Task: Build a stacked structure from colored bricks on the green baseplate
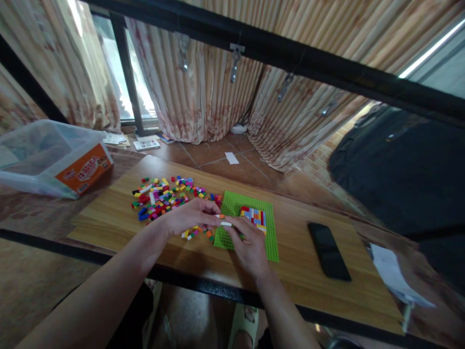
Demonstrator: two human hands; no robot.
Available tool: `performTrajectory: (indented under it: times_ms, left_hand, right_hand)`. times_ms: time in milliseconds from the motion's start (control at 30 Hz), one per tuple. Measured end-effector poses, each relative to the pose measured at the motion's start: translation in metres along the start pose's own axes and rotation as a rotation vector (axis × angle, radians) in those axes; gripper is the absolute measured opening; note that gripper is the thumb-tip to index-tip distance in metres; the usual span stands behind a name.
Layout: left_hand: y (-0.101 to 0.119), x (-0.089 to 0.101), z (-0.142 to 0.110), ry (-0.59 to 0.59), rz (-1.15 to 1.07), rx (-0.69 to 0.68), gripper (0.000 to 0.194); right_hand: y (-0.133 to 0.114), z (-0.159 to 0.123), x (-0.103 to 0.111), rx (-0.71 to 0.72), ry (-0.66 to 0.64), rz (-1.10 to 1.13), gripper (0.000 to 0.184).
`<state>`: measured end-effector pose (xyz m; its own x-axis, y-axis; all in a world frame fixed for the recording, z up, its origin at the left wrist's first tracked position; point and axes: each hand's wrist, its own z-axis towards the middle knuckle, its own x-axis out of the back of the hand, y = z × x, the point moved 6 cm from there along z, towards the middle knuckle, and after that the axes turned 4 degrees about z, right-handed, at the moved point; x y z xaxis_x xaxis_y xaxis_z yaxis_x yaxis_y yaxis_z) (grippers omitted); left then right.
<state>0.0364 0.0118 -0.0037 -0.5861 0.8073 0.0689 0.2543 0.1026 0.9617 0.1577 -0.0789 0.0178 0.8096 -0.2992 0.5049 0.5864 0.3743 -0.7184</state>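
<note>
A green baseplate (269,242) lies on the wooden table (174,252), with a small block of coloured bricks (254,216) built on its far part. My left hand (191,216) rests at the plate's left edge, fingers pinched on a small orange brick (220,216). My right hand (249,245) lies over the plate's near left part, fingers pinched on a small white brick (225,224). The two bricks are almost touching. A pile of loose coloured bricks (163,196) is spread just beyond my left hand.
A black phone (329,250) lies flat to the right of the plate. A clear plastic tub (51,157) with an orange label stands at the far left. Papers (394,274) lie at the right end. Curtains and a black bar are behind.
</note>
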Motion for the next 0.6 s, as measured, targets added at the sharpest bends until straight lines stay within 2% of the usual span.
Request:
performTrajectory:
  times_ms: [100, 167, 300, 367, 500, 600]
  left_hand:
    - [0.002, 0.001, -0.001, 0.011, 0.027, 0.009, 0.025]
    - [0.004, 0.008, -0.002, 0.062, 0.090, 0.021, 0.025]
    - [0.002, 0.041, -0.004, 0.253, 0.353, 0.053, 0.034]
    - [0.000, 0.059, -0.005, 0.354, 0.480, 0.017, 0.037]
    - [-0.004, 0.079, -0.009, 0.448, 0.753, -0.007, 0.036]
    - [-0.003, 0.086, -0.015, 0.512, 0.972, 0.088, 0.030]
  right_hand:
    - [0.005, -0.002, 0.011, -0.043, -0.006, -0.024, 0.022]
    - [0.015, -0.005, 0.028, -0.122, 0.020, -0.046, 0.023]
    - [0.041, -0.014, 0.079, -0.312, 0.196, -0.058, 0.028]
    - [0.052, -0.019, 0.097, -0.356, 0.217, -0.058, 0.029]
    - [0.071, -0.030, 0.108, -0.436, 0.132, 0.001, 0.028]
    - [0.082, -0.037, 0.106, -0.496, 0.090, 0.059, 0.025]
